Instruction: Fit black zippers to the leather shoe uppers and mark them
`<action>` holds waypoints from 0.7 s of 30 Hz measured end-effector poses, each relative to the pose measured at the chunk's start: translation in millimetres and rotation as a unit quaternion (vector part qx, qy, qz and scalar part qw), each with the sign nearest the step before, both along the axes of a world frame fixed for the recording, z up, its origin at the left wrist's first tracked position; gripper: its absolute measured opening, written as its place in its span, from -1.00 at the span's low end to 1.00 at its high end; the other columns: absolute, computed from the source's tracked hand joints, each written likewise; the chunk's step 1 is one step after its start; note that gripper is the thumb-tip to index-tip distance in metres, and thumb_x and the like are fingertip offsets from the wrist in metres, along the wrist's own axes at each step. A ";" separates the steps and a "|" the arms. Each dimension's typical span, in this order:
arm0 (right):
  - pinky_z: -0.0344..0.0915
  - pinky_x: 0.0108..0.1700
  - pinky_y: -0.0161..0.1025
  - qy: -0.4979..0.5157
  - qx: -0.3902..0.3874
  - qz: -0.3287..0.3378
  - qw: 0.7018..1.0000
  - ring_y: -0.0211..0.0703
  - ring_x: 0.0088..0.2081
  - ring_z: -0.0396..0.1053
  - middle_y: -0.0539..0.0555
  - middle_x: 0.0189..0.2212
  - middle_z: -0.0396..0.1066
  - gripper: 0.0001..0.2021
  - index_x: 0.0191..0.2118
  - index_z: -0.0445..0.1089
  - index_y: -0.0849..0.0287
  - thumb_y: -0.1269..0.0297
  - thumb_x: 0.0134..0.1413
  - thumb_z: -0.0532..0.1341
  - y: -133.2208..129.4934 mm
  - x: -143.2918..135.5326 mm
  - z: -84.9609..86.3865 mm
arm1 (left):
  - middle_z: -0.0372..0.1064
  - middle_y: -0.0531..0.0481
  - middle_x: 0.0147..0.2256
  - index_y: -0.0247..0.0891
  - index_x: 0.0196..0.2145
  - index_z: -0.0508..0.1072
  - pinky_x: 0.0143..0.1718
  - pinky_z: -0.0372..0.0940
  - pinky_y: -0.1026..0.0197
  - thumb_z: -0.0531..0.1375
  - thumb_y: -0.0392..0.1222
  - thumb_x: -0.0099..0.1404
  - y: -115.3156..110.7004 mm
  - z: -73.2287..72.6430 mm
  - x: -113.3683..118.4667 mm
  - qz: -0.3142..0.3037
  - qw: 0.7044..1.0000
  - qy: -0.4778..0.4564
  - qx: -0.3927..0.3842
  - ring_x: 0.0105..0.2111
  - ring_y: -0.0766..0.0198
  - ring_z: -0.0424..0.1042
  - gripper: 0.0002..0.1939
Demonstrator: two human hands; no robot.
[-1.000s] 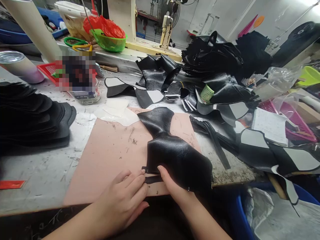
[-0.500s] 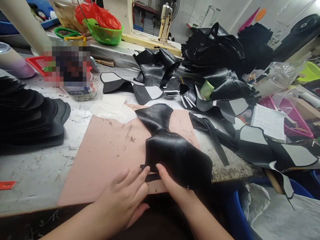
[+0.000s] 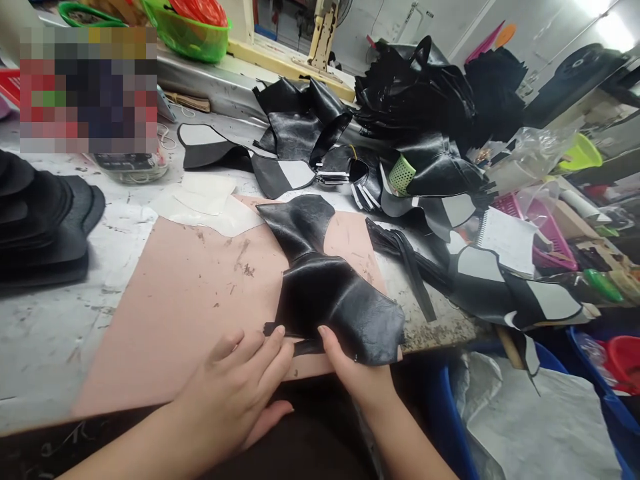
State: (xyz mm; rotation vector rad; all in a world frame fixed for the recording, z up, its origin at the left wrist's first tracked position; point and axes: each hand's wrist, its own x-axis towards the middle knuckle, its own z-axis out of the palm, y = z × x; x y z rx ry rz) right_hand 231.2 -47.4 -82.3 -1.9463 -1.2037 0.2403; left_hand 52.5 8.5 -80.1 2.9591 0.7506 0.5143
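A shiny black leather piece [image 3: 320, 287], narrow at its waist, lies on a pink work board [image 3: 175, 307] in front of me. My right hand [image 3: 357, 367] grips its near edge, thumb on top and the other fingers hidden beneath. Stretched fingers of my left hand [image 3: 250, 367] press on the leather's near left corner, with the thumb apart below the board's edge. Between the hands a narrow black strip [image 3: 307, 347] shows along that edge; how it joins the leather I cannot tell. White pattern-like sheets [image 3: 205, 203] rest at the board's far left corner.
Stacked black pieces [image 3: 45, 227] stand at the left. Behind the board lie black-and-white pieces [image 3: 290, 175], a green perforated cup [image 3: 401, 175] and a large black leather pile [image 3: 415, 93]. Black strips [image 3: 415, 267] and a notebook [image 3: 507, 240] are at the right; a blue bin [image 3: 445, 413] stands below.
The view has shifted, so most things on the table appear further left. The leather's right end has tilted slightly and catches more light. Both hands keep their places at the near edge.
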 end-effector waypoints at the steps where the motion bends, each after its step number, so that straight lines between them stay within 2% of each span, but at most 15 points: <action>1: 0.42 -0.14 -0.12 -0.010 0.013 0.008 1.000 -0.03 -0.25 0.46 0.08 -0.34 0.50 -0.81 -0.27 0.43 0.16 0.23 -0.06 0.21 -0.3 0.2 -1.1 | 0.44 -0.03 -0.10 -0.24 -0.09 0.41 -0.15 0.06 0.13 0.23 0.07 0.02 -0.1 -0.3 0.6 0.002 1.000 0.001 -0.001 -0.23 0.14 0.34 -0.48; 3: 0.41 -0.10 -0.12 -0.024 0.030 0.017 0.999 -0.03 -0.21 0.45 0.08 -0.28 0.49 -0.76 -0.22 0.41 0.17 0.26 -0.06 0.22 -0.8 0.6 -1.9 | 0.44 -0.02 -0.11 -0.29 -0.04 0.39 -0.15 0.07 0.12 0.22 0.07 0.05 -0.3 -0.6 2.2 0.008 1.000 0.006 -0.002 -0.24 0.13 0.34 -0.43; 6: 0.40 -0.09 -0.14 -0.026 0.031 0.023 0.999 -0.04 -0.19 0.44 0.09 -0.25 0.48 -0.73 -0.16 0.39 0.18 0.28 -0.06 0.21 -1.5 1.6 -1.5 | 0.46 -0.03 -0.15 -0.32 -0.06 0.41 -0.16 0.08 0.09 0.19 0.06 0.08 -0.5 -1.0 5.4 0.011 1.000 0.016 0.009 -0.26 0.11 0.34 -0.47; 11: 0.43 -0.20 -0.20 -0.016 0.021 0.061 0.998 -0.11 -0.39 0.46 0.01 -0.47 0.48 -0.91 -0.36 0.42 0.15 0.32 -0.03 0.19 -2.5 4.0 -2.2 | 0.44 -0.11 -0.12 -0.35 -0.11 0.44 -0.12 0.08 0.09 0.12 -0.01 0.19 -0.6 -2.1 12.1 0.000 0.998 0.017 0.052 -0.15 0.09 0.33 -0.59; 14: 0.42 -0.17 -0.17 -0.029 0.001 0.071 0.997 -0.11 -0.44 0.45 -0.02 -0.59 0.44 -0.88 -0.50 0.42 0.13 0.31 -0.01 0.17 -2.3 5.2 -1.9 | 0.42 -0.20 -0.10 -0.40 -0.13 0.44 -0.08 0.08 0.09 0.09 -0.02 0.22 0.1 0.4 16.0 -0.018 0.997 0.028 0.065 -0.14 0.07 0.34 -0.59; 17: 0.40 -0.13 -0.12 -0.032 -0.032 0.080 0.996 -0.05 -0.36 0.45 0.01 -0.60 0.43 -0.86 -0.49 0.44 0.10 0.29 0.00 0.16 -2.7 6.3 0.7 | 0.44 -0.23 -0.15 -0.41 -0.12 0.44 -0.09 0.10 0.09 0.12 0.00 0.20 0.9 6.3 20.0 -0.028 0.997 0.044 0.064 -0.17 0.06 0.37 -0.57; 21: 0.35 -0.05 -0.04 -0.018 -0.050 0.089 0.995 0.04 -0.16 0.42 0.04 -0.53 0.46 -0.89 -0.42 0.45 0.05 0.28 0.01 0.16 -4.2 7.9 4.7 | 0.44 -0.19 -0.16 -0.31 -0.06 0.41 -0.11 0.10 0.10 0.17 0.07 0.15 1.0 11.7 24.0 -0.019 0.997 0.054 0.054 -0.19 0.07 0.38 -0.50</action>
